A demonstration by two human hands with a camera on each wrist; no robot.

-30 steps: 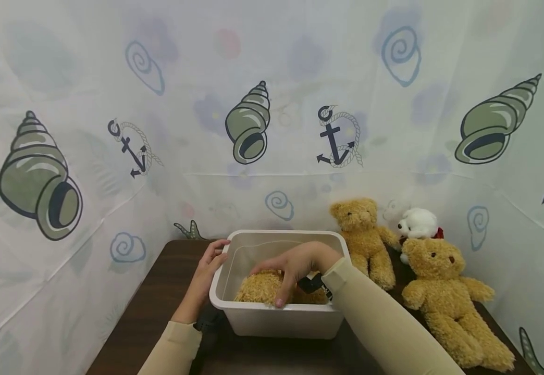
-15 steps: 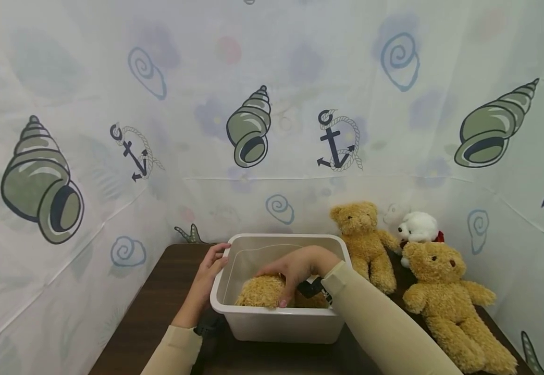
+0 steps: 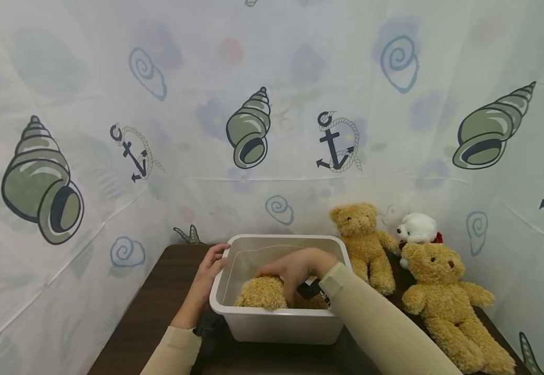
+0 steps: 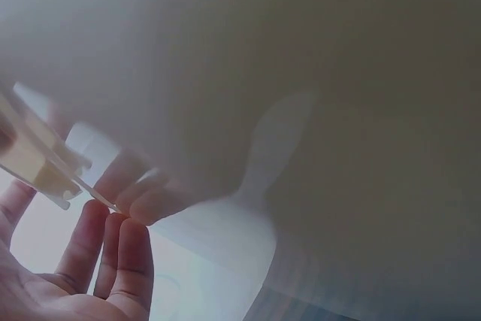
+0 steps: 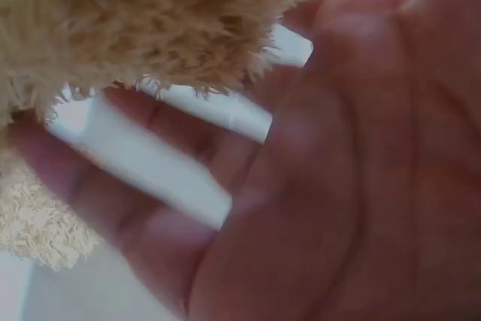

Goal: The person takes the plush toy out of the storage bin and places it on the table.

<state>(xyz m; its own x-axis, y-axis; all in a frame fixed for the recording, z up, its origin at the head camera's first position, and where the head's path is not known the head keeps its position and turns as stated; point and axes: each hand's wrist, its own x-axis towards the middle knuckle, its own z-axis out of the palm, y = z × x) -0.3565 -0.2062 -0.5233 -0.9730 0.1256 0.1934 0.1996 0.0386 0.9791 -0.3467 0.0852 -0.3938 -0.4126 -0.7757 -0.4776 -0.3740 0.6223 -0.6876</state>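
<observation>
A white plastic bin stands on the dark table. My left hand holds its left rim; in the left wrist view the fingertips touch the wall just under the lip. Inside the bin lies a curly golden teddy bear, partly hidden by the front wall and my right hand. That hand reaches down from above, its fingers and thumb about the bear. The right wrist view has the golden fur close up against the spread fingers. Which part of the bear is held cannot be told.
To the right of the bin sit two golden teddy bears, one at the back and one nearer. Between them is a white bear with something red at its neck. The dark table reaches a patterned curtain.
My right hand sinks slightly deeper into the bin, and its thumb tip passes out of sight beside the bear. The left hand stays at the rim. The view tilts a little.
</observation>
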